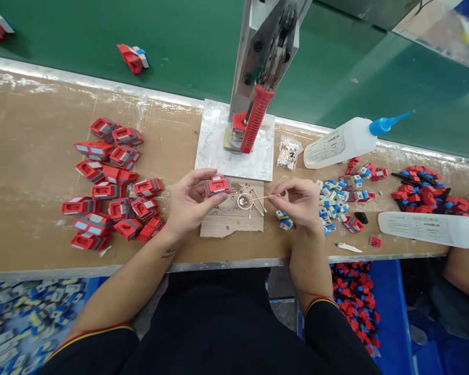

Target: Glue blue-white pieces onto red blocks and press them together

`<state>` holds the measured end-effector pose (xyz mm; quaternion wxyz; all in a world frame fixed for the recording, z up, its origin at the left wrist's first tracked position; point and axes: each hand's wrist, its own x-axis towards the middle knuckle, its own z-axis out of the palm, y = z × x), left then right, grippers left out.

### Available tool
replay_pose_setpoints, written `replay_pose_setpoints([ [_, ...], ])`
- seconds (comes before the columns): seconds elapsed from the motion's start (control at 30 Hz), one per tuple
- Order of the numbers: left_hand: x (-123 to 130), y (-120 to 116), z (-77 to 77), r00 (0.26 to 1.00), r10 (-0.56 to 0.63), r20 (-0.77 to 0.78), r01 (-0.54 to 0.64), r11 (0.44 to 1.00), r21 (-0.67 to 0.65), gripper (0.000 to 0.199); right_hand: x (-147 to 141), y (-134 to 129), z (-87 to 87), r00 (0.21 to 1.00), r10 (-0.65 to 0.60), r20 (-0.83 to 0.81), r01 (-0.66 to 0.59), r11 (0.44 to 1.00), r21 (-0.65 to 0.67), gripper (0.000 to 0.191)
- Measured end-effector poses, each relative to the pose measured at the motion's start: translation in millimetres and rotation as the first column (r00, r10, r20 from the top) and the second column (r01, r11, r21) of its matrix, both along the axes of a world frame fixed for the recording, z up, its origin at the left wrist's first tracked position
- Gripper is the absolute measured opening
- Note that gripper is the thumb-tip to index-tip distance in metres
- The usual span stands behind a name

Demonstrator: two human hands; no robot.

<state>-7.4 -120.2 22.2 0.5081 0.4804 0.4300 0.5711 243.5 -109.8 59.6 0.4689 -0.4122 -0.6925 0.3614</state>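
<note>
Between the thumb and fingers of my left hand (191, 200) is a red and grey plastic toy part (218, 186), its hollow side facing up. My right hand (297, 200) pinches a cotton swab (260, 198), whose far end reaches into a small round dish (244, 201) of clear liquid. That dish sits on a stained piece of cardboard (214, 226), with a few more swabs lying beside it. Left of my left hand lie several similar red parts (121, 208). Small blue, white and yellow pieces (332, 200) are heaped by my right hand.
A hand press (254, 120) with a red handle stands on a metal plate (207, 151). Glue bottles (340, 143) and a bag of swabs (289, 152) are to the right. Beyond is a green surface (187, 47) carrying parts. A co-worker's arm (467, 271) shows at right; bins (393, 307) stand below.
</note>
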Motion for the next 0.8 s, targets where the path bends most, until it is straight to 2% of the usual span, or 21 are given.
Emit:
replay_pose_setpoints([
  [0.1,2.9,-4.7,2.4,0.996,-0.021,-0.09,0.029,0.995,0.093,0.04,-11.8,-6.1,1.9,0.972,-0.099,-0.215,0.125,0.986,0.11,0.028],
  [0.2,4.4,-9.3,2.4,0.983,-0.063,-0.172,0.094,0.979,0.182,0.034,-29.9,-12.5,3.8,0.949,-0.151,-0.278,0.201,0.966,0.162,0.03],
  [0.4,3.6,-12.2,2.3,0.97,-0.124,-0.207,0.173,0.957,0.235,0.033,-49.9,-16.9,3.0,0.959,-0.052,-0.28,0.111,0.973,0.2,0.02],
  [0.6,4.1,-11.8,2.5,0.962,-0.126,-0.242,0.18,0.96,0.216,0.032,-49.5,-17.1,-0.9,0.968,-0.116,-0.223,0.145,0.982,0.12,0.028],
  [0.8,3.7,-12.0,3.9,0.96,-0.137,-0.245,0.196,0.953,0.233,0.032,-50.1,-17.1,-0.3,0.968,-0.087,-0.236,0.123,0.983,0.139,0.022],
])
